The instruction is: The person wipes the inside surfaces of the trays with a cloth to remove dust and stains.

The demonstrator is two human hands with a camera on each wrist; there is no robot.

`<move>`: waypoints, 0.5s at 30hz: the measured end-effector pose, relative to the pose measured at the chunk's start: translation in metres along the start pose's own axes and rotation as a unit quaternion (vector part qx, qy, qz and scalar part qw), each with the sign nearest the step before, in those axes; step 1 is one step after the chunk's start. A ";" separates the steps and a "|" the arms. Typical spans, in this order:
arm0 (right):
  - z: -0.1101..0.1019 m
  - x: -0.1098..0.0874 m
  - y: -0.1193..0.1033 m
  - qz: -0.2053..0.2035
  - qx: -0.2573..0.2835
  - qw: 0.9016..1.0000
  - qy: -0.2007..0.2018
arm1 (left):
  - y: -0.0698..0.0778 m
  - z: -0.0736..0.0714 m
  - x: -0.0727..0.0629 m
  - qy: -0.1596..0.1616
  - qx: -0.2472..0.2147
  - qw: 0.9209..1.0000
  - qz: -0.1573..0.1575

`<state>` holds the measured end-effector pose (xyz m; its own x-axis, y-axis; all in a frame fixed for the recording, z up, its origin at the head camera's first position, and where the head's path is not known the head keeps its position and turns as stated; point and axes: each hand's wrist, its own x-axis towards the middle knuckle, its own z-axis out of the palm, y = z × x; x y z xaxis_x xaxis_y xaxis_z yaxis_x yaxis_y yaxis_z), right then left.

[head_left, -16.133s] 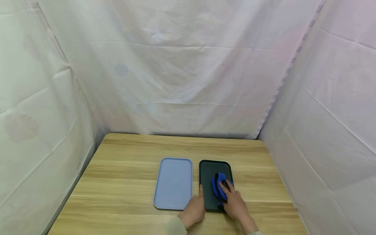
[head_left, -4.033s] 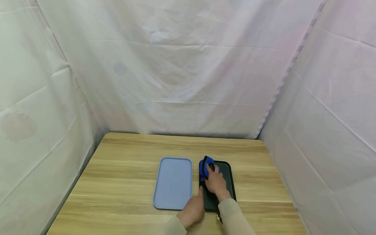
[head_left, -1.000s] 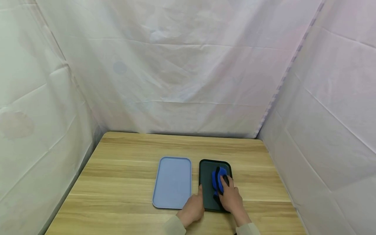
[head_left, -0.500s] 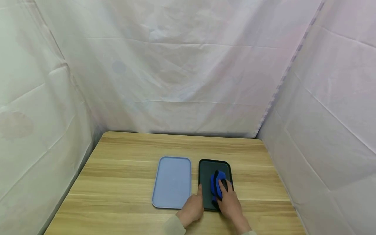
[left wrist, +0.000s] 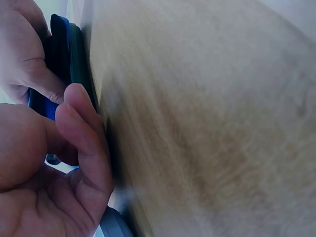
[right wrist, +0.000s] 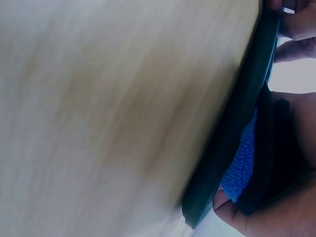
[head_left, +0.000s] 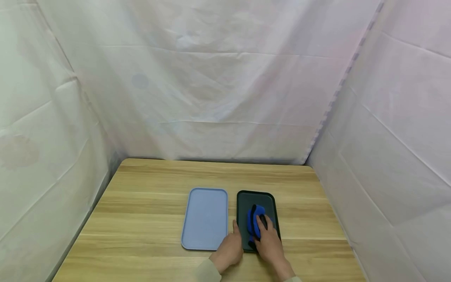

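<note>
A dark green tray [head_left: 246,203] lies flat on the wooden table. In the head view my right hand [head_left: 269,241] grips a folded blue cloth with black edging [head_left: 257,213] and presses it on the tray's middle. The right wrist view shows the fluffy blue underside of the cloth [right wrist: 240,168] close above the tray rim [right wrist: 237,113]. My left hand [head_left: 229,248] is at the tray's near left corner, one straight finger along its left edge. In the left wrist view the left hand's [left wrist: 64,163] other fingers bend loosely; their contact with the tray is partly hidden.
A light blue tray [head_left: 205,219] lies just left of the dark green one, with a narrow strip of table [head_left: 151,223] between them. White cloth walls [head_left: 218,86] stand behind the table and on both sides.
My right hand, holding the cloth, was at the dark tray's far left corner, then its right side, and has slid slightly left since half a second ago. The left hand stays at the tray's edge.
</note>
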<state>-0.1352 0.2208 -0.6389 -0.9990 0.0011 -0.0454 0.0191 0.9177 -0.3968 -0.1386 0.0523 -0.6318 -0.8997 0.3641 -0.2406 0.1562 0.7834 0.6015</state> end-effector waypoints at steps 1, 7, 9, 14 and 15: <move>0.001 0.001 -0.002 -0.001 0.002 1.000 -0.001 | 0.000 -0.001 0.000 0.000 0.003 1.000 0.001; 0.004 0.004 -0.012 -0.009 0.011 1.000 -0.002 | -0.001 -0.003 0.002 -0.007 0.011 1.000 0.003; 0.004 0.004 -0.015 -0.015 0.014 1.000 -0.002 | -0.001 -0.003 0.002 -0.009 0.011 1.000 0.002; 0.006 0.002 -0.022 -0.021 0.015 1.000 -0.006 | 0.000 -0.001 0.001 -0.017 0.008 1.000 0.000; 0.007 0.001 -0.023 -0.021 0.015 1.000 -0.008 | 0.000 -0.002 0.001 -0.017 0.007 1.000 0.002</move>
<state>-0.1367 0.1971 -0.6362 -0.9982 -0.0436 -0.0418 -0.0216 0.9045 -0.4260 -0.1398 0.0520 -0.6302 -0.8850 0.3832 -0.2644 0.1652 0.7895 0.5912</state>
